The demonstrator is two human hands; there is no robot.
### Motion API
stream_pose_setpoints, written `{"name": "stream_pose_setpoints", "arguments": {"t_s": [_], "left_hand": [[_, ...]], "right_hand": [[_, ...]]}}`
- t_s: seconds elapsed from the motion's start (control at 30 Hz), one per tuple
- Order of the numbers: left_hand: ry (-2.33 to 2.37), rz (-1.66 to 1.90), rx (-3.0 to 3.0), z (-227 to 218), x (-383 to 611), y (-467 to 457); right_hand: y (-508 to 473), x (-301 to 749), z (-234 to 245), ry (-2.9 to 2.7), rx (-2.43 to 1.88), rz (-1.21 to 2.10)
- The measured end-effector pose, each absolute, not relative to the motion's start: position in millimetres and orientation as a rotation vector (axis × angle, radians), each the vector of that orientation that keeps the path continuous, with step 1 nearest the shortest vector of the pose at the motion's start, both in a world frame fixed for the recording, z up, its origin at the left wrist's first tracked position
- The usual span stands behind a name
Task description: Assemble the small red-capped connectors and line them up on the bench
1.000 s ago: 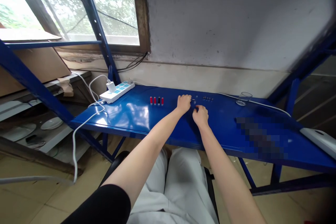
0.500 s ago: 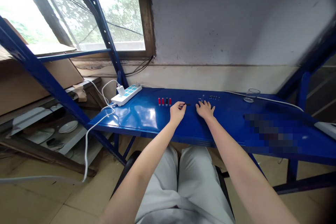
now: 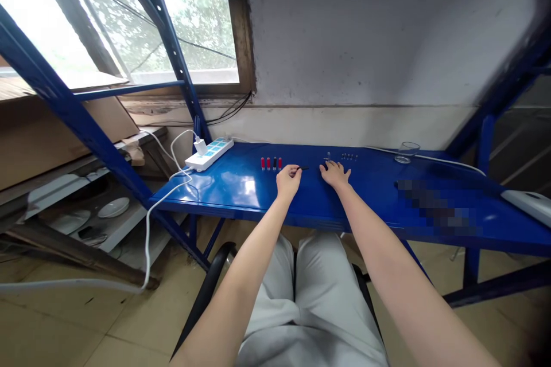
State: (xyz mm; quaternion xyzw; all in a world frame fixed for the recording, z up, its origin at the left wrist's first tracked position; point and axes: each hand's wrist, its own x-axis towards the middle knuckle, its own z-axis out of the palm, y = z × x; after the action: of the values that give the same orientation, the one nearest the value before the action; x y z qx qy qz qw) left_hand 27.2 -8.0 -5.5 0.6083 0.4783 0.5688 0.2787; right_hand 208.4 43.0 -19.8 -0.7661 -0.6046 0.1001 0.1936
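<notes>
My left hand (image 3: 287,180) is closed in a pinch on a thin dark rod (image 3: 304,168), which points right just over the blue tabletop. To its left stand small cylinders in a row: three red ones (image 3: 268,164) and a black one (image 3: 274,164). My right hand (image 3: 336,174) rests palm down on the table with its fingers spread. Close beyond its fingertips is a small clear piece (image 3: 329,155), partly hidden, too small to name. Several tiny metallic bits (image 3: 349,156) lie in a line to the right of it.
A white power strip (image 3: 210,155) with a plug and cable sits at the table's left end. Toward the back right stands a clear glass (image 3: 406,152), with a white cable (image 3: 451,165) running behind it. A blurred dark object (image 3: 434,206) and a white device (image 3: 527,206) lie farther right.
The view has shifted slightly. My left hand still pinches the dark rod, a little farther left. My right hand stays spread on the table near the small clear piece.
</notes>
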Motion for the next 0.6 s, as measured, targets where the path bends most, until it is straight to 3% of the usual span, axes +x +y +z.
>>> {"name": "stream_pose_setpoints", "arguments": {"t_s": [0.27,0.4,0.6], "left_hand": [[1.225,1.525,1.585,-13.1,26.3,-1.5],[1.182,1.528,1.54,-14.9,25.5,1.1],[1.159,1.476,1.508,-13.3,26.5,1.1]], "right_hand": [[17.1,205.7,-12.4,-1.35,-1.536,-0.011],[1.0,196.2,-3.7,-1.252,-1.225,0.206],[-4.6,188.8,-2.3,-1.301,-1.085,0.513]]}}
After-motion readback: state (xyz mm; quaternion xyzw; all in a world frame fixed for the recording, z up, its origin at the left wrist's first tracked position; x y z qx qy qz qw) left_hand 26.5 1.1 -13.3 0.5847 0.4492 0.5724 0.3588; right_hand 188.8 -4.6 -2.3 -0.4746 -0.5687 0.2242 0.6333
